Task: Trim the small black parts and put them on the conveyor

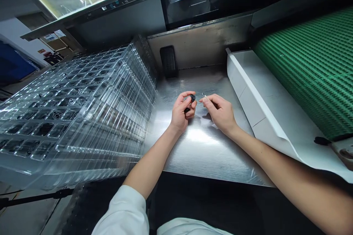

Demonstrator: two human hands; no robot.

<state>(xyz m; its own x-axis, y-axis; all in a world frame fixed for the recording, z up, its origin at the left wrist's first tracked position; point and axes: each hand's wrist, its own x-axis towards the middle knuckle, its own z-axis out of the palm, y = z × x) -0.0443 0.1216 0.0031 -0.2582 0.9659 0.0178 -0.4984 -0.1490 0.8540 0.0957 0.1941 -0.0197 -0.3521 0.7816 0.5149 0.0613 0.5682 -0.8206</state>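
L hand (180,113) grips small black round part (192,98), exact type too small to tell; R hand (220,114) pinches thin pale pin (204,95) just beside it, hands not touching, both over steel desk (198,143). Clear plastic trays (68,110) to L, green belt (309,73) to R.

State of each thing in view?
left hand, fingers shut on part
small black round part, held, apart from pin
right hand, fingers pinching pin
thin metal pin, held, tip toward part
clear plastic trays, stacked, left of bench
stainless steel bench top, shiny, lightly scuffed
green ribbed belt, moving or not: cannot tell
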